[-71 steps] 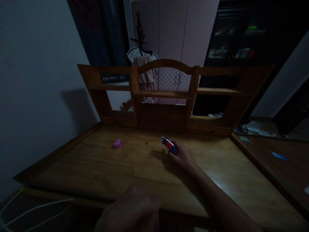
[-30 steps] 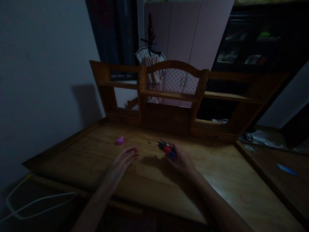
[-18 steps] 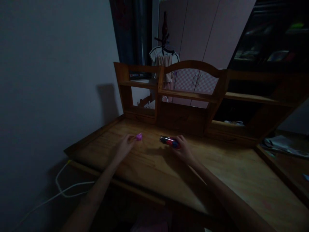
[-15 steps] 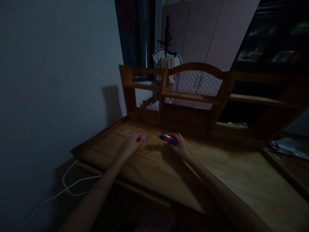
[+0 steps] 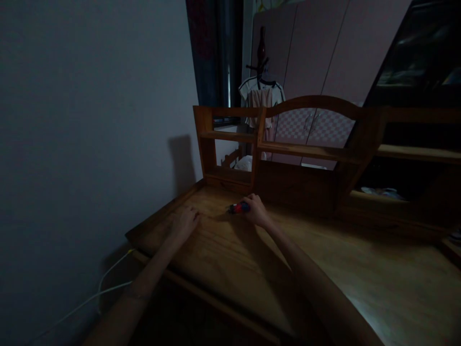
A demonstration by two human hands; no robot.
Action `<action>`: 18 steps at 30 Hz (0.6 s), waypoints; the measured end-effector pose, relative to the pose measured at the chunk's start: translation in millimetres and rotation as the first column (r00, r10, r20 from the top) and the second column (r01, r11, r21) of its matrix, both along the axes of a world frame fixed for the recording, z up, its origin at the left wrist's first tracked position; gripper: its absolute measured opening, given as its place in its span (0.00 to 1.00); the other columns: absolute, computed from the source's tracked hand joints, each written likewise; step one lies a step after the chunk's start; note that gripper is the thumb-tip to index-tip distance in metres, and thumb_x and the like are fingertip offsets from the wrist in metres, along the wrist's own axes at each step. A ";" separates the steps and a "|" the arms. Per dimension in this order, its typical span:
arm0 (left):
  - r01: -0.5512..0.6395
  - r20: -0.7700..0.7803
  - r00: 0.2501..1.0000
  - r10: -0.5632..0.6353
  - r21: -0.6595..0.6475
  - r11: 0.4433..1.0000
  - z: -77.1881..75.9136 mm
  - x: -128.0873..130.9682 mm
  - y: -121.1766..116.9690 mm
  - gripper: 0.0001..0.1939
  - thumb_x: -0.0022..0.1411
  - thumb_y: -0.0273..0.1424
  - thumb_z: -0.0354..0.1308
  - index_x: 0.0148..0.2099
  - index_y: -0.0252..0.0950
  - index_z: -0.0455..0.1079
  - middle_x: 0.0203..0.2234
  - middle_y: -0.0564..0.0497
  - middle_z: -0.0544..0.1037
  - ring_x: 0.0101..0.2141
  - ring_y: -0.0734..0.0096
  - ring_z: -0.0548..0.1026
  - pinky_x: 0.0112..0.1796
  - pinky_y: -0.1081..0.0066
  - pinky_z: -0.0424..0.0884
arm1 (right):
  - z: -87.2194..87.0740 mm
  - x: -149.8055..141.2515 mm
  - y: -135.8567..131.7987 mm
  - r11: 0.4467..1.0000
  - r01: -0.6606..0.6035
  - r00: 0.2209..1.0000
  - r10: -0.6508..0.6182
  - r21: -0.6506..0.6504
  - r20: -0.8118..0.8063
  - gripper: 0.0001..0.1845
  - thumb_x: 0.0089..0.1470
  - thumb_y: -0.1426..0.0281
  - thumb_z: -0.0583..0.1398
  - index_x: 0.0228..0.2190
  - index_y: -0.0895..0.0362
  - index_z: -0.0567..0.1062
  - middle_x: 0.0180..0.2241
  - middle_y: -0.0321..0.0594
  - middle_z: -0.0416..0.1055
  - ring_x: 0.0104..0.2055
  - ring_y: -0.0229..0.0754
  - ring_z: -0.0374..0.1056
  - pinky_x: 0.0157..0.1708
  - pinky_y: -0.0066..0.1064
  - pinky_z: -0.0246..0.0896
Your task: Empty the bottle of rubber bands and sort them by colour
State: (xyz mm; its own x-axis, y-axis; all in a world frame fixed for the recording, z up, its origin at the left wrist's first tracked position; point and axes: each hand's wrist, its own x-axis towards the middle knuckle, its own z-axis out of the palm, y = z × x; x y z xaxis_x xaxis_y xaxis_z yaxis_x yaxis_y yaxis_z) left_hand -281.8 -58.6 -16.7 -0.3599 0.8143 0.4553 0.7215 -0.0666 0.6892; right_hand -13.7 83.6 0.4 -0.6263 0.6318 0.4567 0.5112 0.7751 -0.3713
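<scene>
Over the far left part of the wooden desk, my right hand [image 5: 256,210] is wrapped round a short red-and-blue object [image 5: 239,207]. Its dark, narrow end points left; dim light hides its exact kind. My left hand [image 5: 186,220] is lower and to the left, close to the desk surface, with its fingers curled in. A small dark reddish spot shows at those fingertips, too dim to name. The two hands are apart, and the red-and-blue object does not touch the left hand.
A wooden desk [image 5: 223,254] lies under both hands, with a shelf unit [image 5: 309,153] along its back. The wall [image 5: 90,120] rises on the left. A white cable [image 5: 111,290] hangs by the left front edge. Clothes [image 5: 262,93] hang on a stand behind.
My left hand has moved left and lower, away from the right hand, and the bright pink thing at its fingertips no longer shows. The view has turned left.
</scene>
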 end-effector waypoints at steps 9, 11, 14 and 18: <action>-0.065 0.830 0.549 -0.102 0.164 0.984 5.4 54.4 31.4 0.09 0.54 0.32 0.65 0.37 0.35 0.72 0.36 0.47 0.76 0.41 0.64 0.75 0.48 0.63 0.68 | -7.9 -46.3 6.0 0.996 -0.052 0.995 0.046 -0.071 -0.087 0.22 0.47 0.79 0.62 0.45 0.53 0.75 0.44 0.42 0.63 0.46 0.44 0.58 0.47 0.34 0.56; 0.001 0.882 0.448 -0.149 0.166 0.986 2.2 62.5 40.9 0.09 0.55 0.32 0.64 0.38 0.33 0.73 0.36 0.44 0.78 0.39 0.64 0.76 0.47 0.61 0.70 | -2.0 -48.9 8.5 0.999 -0.027 0.995 0.023 -0.045 -0.099 0.23 0.47 0.80 0.61 0.46 0.53 0.74 0.45 0.43 0.61 0.48 0.45 0.57 0.48 0.34 0.56; 0.041 0.919 0.336 -0.206 0.204 0.978 -0.2 64.6 48.9 0.08 0.56 0.31 0.64 0.39 0.33 0.75 0.37 0.43 0.79 0.41 0.63 0.77 0.48 0.61 0.70 | 8.6 -50.6 8.5 1.000 -0.004 0.994 0.006 0.019 -0.106 0.23 0.47 0.80 0.60 0.46 0.52 0.74 0.47 0.44 0.60 0.49 0.45 0.57 0.48 0.34 0.57; 0.036 0.936 0.234 -0.262 0.261 0.965 -3.7 64.3 53.7 0.08 0.56 0.30 0.65 0.39 0.32 0.76 0.40 0.42 0.79 0.45 0.62 0.76 0.50 0.63 0.69 | 18.6 -50.8 2.6 0.997 -0.024 0.999 0.027 0.071 -0.032 0.23 0.49 0.80 0.59 0.47 0.52 0.73 0.47 0.44 0.61 0.49 0.46 0.57 0.47 0.34 0.57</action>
